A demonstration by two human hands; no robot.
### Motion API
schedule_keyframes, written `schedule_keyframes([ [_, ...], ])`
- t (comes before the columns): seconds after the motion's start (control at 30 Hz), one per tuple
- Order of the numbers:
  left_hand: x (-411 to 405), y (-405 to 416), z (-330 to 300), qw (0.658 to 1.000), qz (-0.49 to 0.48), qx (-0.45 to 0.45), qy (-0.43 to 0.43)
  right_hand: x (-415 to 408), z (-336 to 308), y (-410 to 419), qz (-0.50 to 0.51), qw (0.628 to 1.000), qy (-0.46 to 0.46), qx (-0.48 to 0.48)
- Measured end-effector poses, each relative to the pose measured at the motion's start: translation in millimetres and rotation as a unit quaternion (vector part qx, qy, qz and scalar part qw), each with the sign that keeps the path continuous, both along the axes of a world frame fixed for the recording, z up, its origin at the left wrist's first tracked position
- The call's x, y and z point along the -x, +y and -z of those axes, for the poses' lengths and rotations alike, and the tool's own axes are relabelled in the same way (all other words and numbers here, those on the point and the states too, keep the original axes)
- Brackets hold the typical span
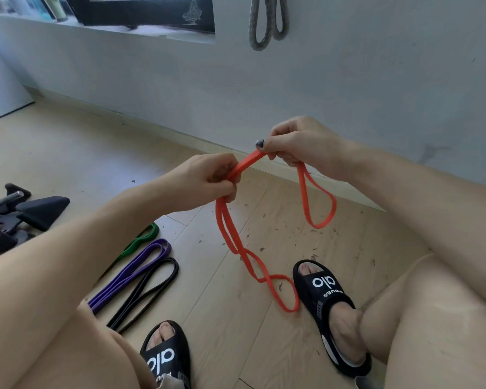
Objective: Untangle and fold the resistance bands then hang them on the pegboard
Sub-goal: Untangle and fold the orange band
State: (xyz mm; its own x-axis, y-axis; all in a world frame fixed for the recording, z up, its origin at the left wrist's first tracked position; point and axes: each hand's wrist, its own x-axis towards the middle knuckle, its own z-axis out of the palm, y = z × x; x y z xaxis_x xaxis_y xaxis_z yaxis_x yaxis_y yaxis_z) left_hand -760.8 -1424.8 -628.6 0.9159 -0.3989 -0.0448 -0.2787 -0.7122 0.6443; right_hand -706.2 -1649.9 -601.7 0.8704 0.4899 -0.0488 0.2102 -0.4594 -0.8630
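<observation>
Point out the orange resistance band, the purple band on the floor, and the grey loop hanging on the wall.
Orange rubber resistance band (227, 234): head view, strands hanging below the left grip.
Purple flat band (141, 265): head view, mid-length.
Grey woven loop (254, 32): head view, left strand.

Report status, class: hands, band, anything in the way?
Left hand and right hand both grip orange band. Its hanging loops twisted, not folded. Three bands lie on floor. Nothing in the way.

Orange band (264, 269) stretched short between both hands, one loop dangling right, a twisted double length trailing to the floor. Green band (141, 240), purple band (135, 269) and black band (149, 290) lie folded side by side on the floor at left. Grey band (267, 21) hangs looped on the wall.
</observation>
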Motion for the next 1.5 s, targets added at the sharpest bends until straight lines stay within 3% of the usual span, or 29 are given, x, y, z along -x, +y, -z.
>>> schedule_keyframes([
  [0.2, -1, -3, 1, 1.0, 0.014, -0.01, 0.012, 0, 0, 1, 0.001, 1.0, -0.002, 0.001],
  [0.77, -11, 3, 9, 0.988, 0.021, -0.103, -0.113, -4, 0, 1, 0.021, 1.0, -0.003, -0.01],
  [0.87, -9, 1, 8, 0.994, 0.009, -0.063, -0.088, -6, 0, -2, 0.037, 0.999, -0.003, -0.025],
  [0.97, -9, 3, 7, 1.0, -0.02, 0.017, -0.002, -8, 0, -6, 0.057, 0.998, 0.001, -0.036],
  [1.1, -11, 9, 6, 0.983, -0.05, 0.149, 0.095, -9, 1, -8, 0.072, 0.996, 0.01, -0.043],
  [1.33, -9, 15, 6, 0.974, -0.06, 0.191, 0.106, -11, 2, -10, 0.078, 0.996, 0.013, -0.043],
  [1.5, -12, 19, 7, 0.95, -0.1, 0.255, 0.152, -13, 2, -10, 0.07, 0.996, 0.021, -0.05],
])
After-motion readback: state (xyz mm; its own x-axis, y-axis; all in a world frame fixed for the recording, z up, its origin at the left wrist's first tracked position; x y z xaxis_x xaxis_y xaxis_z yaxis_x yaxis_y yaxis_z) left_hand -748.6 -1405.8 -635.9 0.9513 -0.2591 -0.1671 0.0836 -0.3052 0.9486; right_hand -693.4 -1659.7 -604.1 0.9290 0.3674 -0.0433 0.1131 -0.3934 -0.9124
